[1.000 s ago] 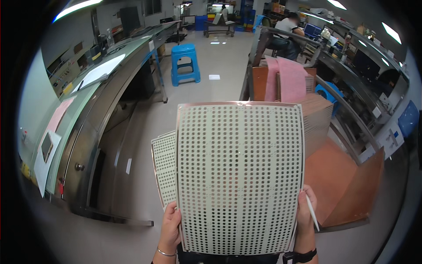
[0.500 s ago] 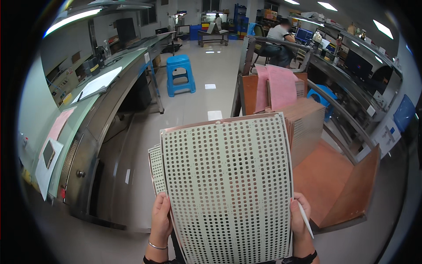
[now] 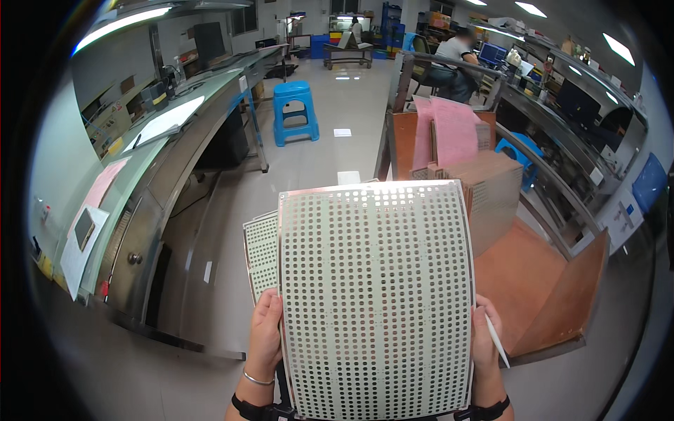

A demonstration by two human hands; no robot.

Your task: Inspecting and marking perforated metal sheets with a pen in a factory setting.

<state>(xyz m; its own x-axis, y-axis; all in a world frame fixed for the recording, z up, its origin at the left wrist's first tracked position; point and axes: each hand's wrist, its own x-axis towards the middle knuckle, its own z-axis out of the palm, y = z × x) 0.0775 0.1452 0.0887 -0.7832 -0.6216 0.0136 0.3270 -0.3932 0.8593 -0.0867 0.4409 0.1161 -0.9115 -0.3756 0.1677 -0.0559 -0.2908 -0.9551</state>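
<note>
A large pale green circuit board panel (image 3: 372,302) with rows of small dark squares stands tilted up in front of me. My left hand (image 3: 266,330) is closed on its left edge, thumb toward the front. My right hand (image 3: 486,337) grips the right edge, and a slim white pen-like stick (image 3: 497,342) juts out from that hand. Behind the front panel, a second similar panel (image 3: 261,252) shows at the left, just above my left hand; how it is supported is hidden. Light glints along the front panel's top edge.
On the right stands a metal-railed cart with brown boards (image 3: 523,281), a stack of panels (image 3: 495,193) and pink sheets (image 3: 453,133). A long workbench (image 3: 151,168) with papers and a phone (image 3: 84,230) runs along the left. A blue stool (image 3: 295,112) stands ahead; a seated person (image 3: 456,67) is beyond the cart.
The front panel has tilted, so glare now crosses its top rows. It has shifted slightly right with both hands, and more of the panel behind shows. The surrounding view has moved a little.
</note>
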